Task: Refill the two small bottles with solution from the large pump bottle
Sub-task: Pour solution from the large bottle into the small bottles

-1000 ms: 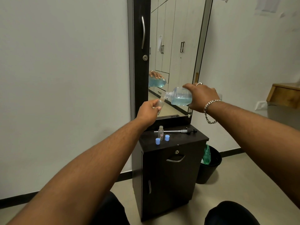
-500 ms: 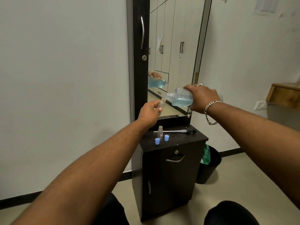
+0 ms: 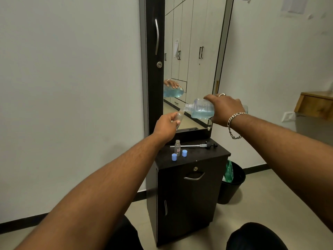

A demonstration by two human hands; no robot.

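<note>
My right hand grips the large clear bottle, which holds blue solution and lies tipped on its side with its open neck pointing left. My left hand holds a small clear bottle tilted up, its mouth right under the large bottle's neck. A second small bottle stands uncapped on the dark cabinet top. Two blue caps lie beside it. The pump head with its long tube lies flat behind them.
The cabinet stands against a tall mirror, which reflects the bottle and hand. A black waste bin with a green bag sits on the floor right of the cabinet. A wooden shelf juts from the right wall.
Both hands have stayed nearly still above the cabinet; the large bottle remains tipped over the small bottle's mouth.
</note>
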